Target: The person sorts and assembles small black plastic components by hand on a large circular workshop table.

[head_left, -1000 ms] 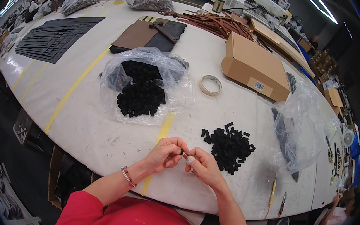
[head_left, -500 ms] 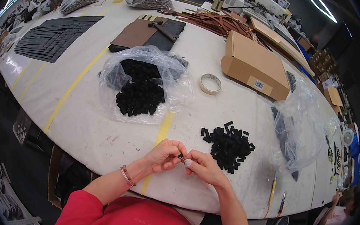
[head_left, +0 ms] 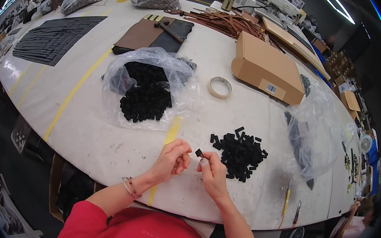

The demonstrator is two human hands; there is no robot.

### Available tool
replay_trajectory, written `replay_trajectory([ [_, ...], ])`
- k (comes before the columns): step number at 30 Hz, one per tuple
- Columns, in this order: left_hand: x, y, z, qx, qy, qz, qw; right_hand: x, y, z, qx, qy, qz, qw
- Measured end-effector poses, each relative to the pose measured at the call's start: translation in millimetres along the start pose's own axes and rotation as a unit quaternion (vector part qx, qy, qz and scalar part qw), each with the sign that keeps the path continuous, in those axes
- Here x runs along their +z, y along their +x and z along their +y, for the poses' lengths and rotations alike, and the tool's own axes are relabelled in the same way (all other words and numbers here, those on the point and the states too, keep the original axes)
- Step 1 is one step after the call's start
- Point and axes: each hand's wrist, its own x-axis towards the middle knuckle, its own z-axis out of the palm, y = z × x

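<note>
Over the near edge of the table, my right hand (head_left: 213,173) pinches a small black piece (head_left: 199,153) between thumb and fingers, its dark end pointing up and left. My left hand (head_left: 173,161) hovers just beside it, fingers loosely curled and apart from the piece, with nothing visible in them. Just beyond my right hand lies a loose pile of short black tube-like pieces (head_left: 242,154). Farther left, a clear plastic bag (head_left: 186,93) lies with its mouth spread, and many small black pieces (head_left: 143,102) spill out of it.
A roll of tape (head_left: 220,87) and a cardboard box (head_left: 270,67) lie beyond the pile. A hammer (head_left: 171,32) rests on brown and black sheets (head_left: 139,34). Dark strips (head_left: 55,37) lie far left. Another clear bag (head_left: 316,137) and two slim tools (head_left: 287,201) are at right.
My hands have parted. My right hand now holds the small black piece up alone, while my left hand has drawn slightly away from it.
</note>
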Motion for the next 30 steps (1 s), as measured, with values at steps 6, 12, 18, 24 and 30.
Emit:
replay_trajectory([
  [6,-8.4,5.2,-8.0,-0.164,-0.163,-0.135,0.963,8.3,-6.2,12.6,-0.158,-0.177,0.078,0.968],
  [12,-9.1,2.4,-3.5,-0.115,-0.17,-0.129,0.97,4.5,-7.5,-11.1,0.153,0.351,-0.053,0.922],
  [18,-14.0,11.9,20.4,0.065,-0.146,0.07,0.985,-44.1,44.6,4.9,0.035,-0.26,0.044,0.964],
  [24,-15.0,10.8,18.2,0.06,-0.087,0.077,0.991,-45.1,74.8,19.5,0.05,-0.412,-0.033,0.909],
  [30,-12.9,12.2,8.5,0.054,0.054,0.052,0.996,-42.7,72.6,2.7,0.085,-0.274,-0.097,0.953],
])
